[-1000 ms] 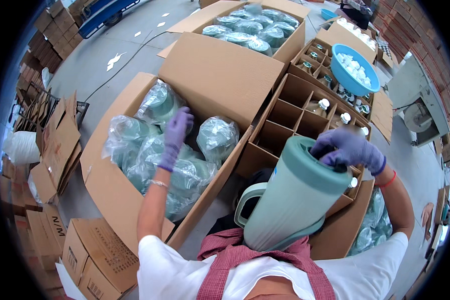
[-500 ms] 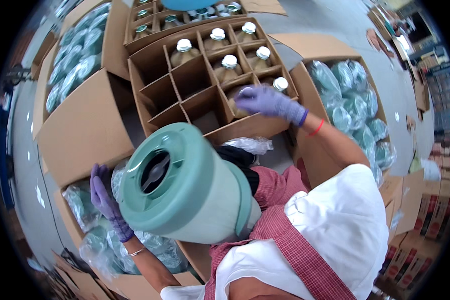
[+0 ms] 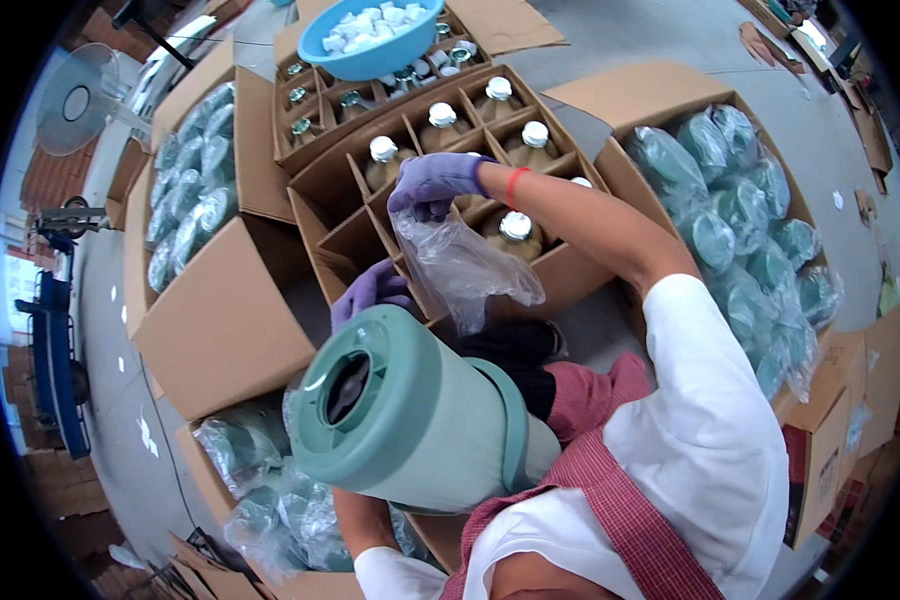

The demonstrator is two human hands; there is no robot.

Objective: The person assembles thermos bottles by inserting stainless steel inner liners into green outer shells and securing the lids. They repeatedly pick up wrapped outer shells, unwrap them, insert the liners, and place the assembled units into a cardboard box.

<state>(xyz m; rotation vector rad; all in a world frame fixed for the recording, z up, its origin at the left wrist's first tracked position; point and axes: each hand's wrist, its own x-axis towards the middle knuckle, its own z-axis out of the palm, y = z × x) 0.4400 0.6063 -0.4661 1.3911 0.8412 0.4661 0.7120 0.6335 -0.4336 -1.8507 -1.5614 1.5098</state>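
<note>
A closed brown carton flap lies to the left of the green jug, and behind that flap an open box holds bagged green pieces. Below the jug, toward the lower edge, more plastic-wrapped green jugs fill another carton.

The green jug itself, a pale green insulated body with a handle and an open round mouth, lies tilted on its side close against the person's chest, its mouth turned to the left. The left hand, in a purple glove, sits just behind the jug's upper edge, fingers curled down over the rim of the divided carton; the jug hides most of the palm, so I cannot tell whether the fingers grip anything.

Behind the jug, the divided carton holds glass liners with white caps standing upright in its cells. The right hand, also gloved in purple, hovers over those cells with its fingers pinched shut on the top of a clear plastic bag, which hangs down crumpled between the carton and the jug.

Farther behind the jug, a blue bowl of white caps rests on a second divided box. To the right of the jug, beyond the person's arm, another open carton is packed with bagged green jugs.
</note>
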